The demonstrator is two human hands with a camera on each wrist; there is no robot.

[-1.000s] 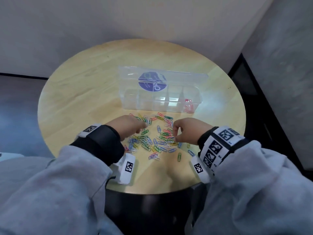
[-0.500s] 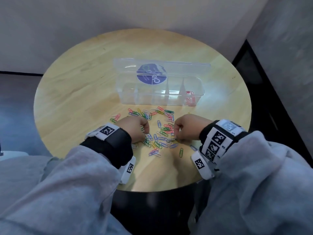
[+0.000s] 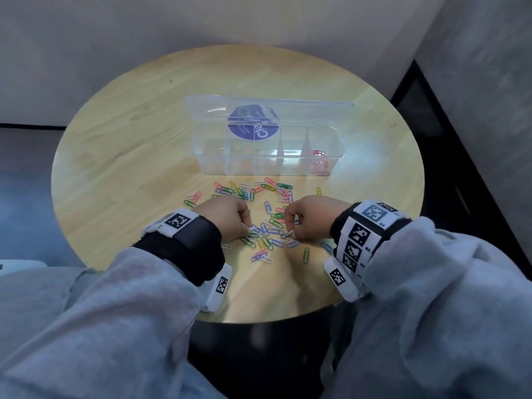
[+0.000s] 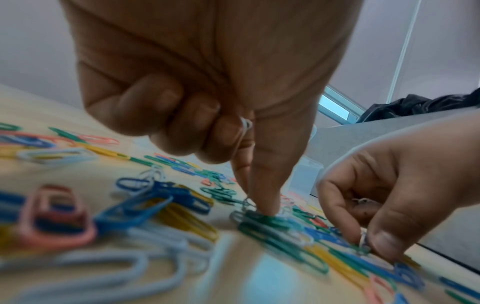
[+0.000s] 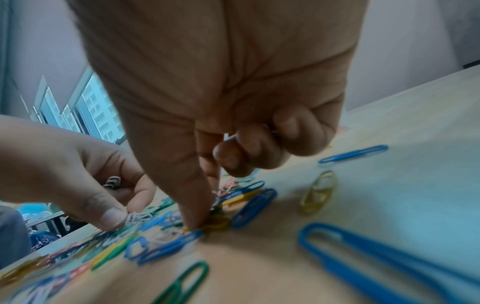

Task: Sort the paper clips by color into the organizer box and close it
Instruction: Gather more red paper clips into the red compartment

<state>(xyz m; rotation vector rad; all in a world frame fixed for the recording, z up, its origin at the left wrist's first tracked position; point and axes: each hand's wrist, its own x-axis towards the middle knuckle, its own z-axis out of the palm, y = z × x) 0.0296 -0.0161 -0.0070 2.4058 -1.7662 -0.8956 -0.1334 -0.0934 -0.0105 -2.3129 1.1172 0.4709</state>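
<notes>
A clear organizer box [image 3: 267, 165] stands open on the round table, its lid [image 3: 267, 108] tipped back. Red clips [image 3: 319, 165] lie in its rightmost compartment. Mixed coloured paper clips [image 3: 267, 226] are scattered in front of it. My left hand [image 3: 250, 230] pinches a white clip [image 5: 137, 217] at the pile and keeps more white clips [image 4: 245, 125] under its curled fingers. My right hand [image 3: 290, 233] pinches another white clip [image 4: 363, 240] on the pile's near right, and more white clips [image 4: 363, 201] sit in its palm.
The wooden table [image 3: 129, 145] is bare to the left of and behind the box. Its near edge [image 3: 273, 321] is close under my wrists. A few stray clips [image 3: 306, 254] lie apart near that edge. A dark gap [image 3: 460, 182] runs along the wall on the right.
My left hand has slid nearer and rightwards into the pile's near part. Both hands now pinch at white clips there. The right hand has barely moved.
</notes>
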